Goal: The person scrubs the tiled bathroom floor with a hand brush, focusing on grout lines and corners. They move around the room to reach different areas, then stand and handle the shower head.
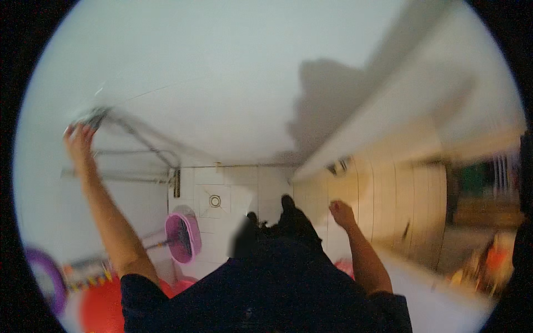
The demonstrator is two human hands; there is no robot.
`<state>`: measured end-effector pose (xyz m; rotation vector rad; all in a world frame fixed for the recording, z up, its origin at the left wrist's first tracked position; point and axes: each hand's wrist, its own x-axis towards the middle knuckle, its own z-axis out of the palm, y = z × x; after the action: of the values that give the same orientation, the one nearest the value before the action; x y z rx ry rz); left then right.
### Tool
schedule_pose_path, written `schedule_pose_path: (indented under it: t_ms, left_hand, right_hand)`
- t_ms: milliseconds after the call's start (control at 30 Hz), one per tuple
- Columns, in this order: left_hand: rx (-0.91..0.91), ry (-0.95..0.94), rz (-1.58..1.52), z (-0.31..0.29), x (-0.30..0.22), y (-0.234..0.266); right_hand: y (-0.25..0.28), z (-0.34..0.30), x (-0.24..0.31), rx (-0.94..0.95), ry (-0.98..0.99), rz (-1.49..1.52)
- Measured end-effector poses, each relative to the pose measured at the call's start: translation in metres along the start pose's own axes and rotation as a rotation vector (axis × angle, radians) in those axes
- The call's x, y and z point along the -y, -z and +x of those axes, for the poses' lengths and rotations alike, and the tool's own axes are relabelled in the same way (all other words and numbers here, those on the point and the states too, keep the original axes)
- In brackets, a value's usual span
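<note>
My left hand (81, 140) is stretched out to the far left at the white wall. Its fingers curl round a blurred grey object (96, 117) whose kind I cannot make out. Thin dark lines run from there down toward the floor; which are poles and which are shadows is unclear. Lower on the right, my right hand (341, 212) hangs beside my body above the tiles, fingers curled in, with nothing visible in them.
A round drain (215, 201) is set in the tiled floor. Near it stand a pink tub (195, 238) with a dark brush-like head inside, and a dark narrow block (177, 183) by the wall. A red container (102, 305) and purple ring (51, 283) are lower left.
</note>
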<state>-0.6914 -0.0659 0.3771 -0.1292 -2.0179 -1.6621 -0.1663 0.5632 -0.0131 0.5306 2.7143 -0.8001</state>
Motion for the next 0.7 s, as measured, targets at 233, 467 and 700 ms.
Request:
schedule_pose_path:
  t_ms: [233,467,700]
  left_hand:
    - [0.207,0.035,0.412,0.063,0.032,0.031]
    - [0.391,-0.001,0.343,0.05,0.005,0.033]
    - [0.466,0.011,0.435,0.103,0.044,0.022]
  right_hand:
    - [-0.147,-0.161,0.008,-0.276,-0.667,0.564]
    - [-0.246,-0.241,0.062,-0.208,-0.799,0.62]
    - [-0.274,-0.239,0.047,-0.388,-0.657,0.525]
